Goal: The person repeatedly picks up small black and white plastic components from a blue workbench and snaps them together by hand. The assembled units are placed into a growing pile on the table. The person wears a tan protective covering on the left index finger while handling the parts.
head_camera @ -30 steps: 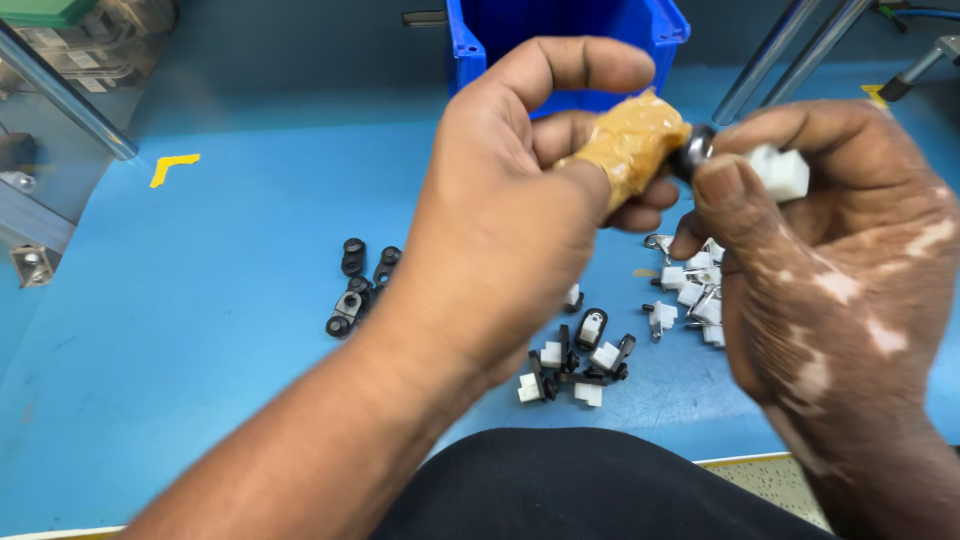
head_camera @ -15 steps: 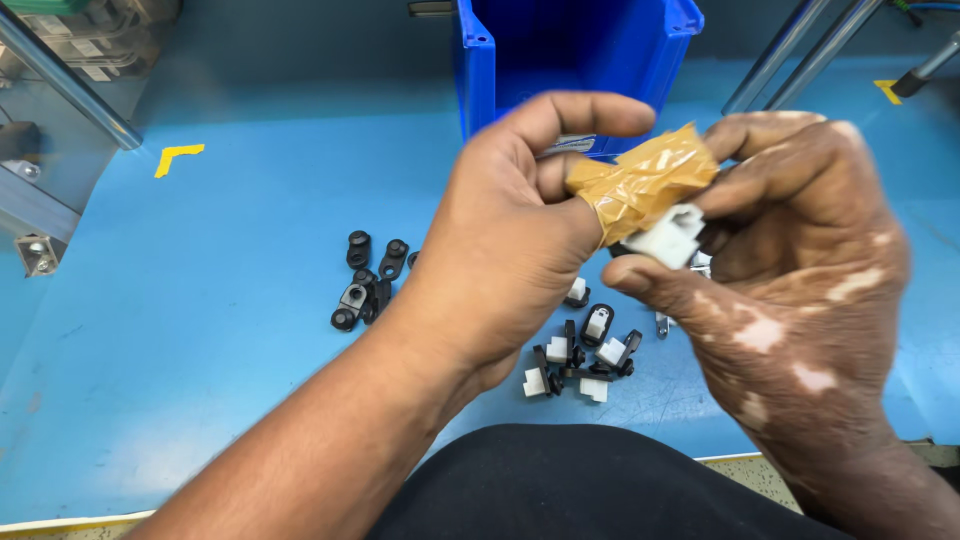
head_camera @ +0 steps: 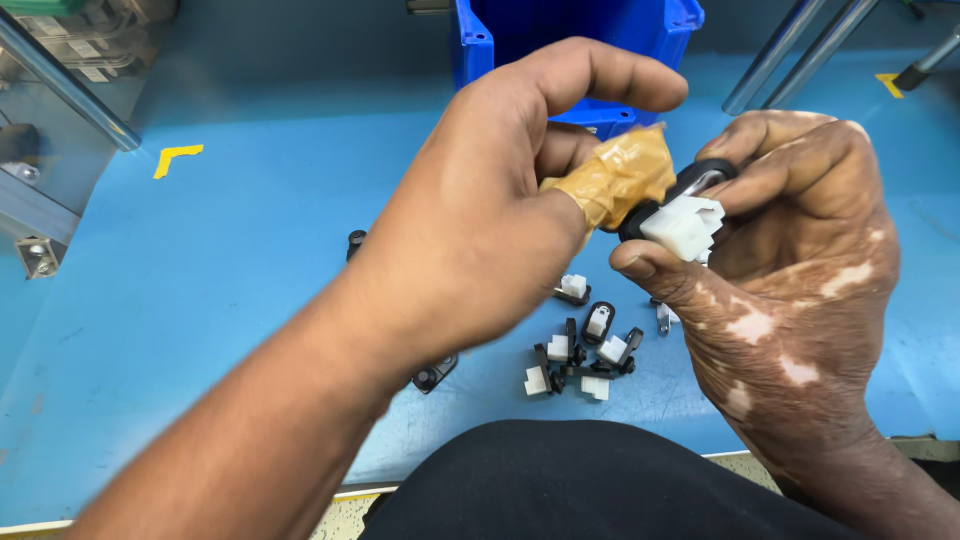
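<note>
Pinching a white clip (head_camera: 683,226) seated in a black ring, the right hand (head_camera: 790,290) stays raised over the blue tabletop (head_camera: 200,290); the left hand's (head_camera: 490,230) taped thumb (head_camera: 612,182) presses against it, above loose clips (head_camera: 580,355).

Yellow corner marker (head_camera: 177,157) on blue tabletop (head_camera: 250,260), far left.

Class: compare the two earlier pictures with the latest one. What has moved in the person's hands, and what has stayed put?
The right hand has turned, so the white clip in its fingers now faces the camera, a black ring behind it. The left hand keeps its taped finger against the parts. The loose clips on the table and the blue bin stayed.
</note>
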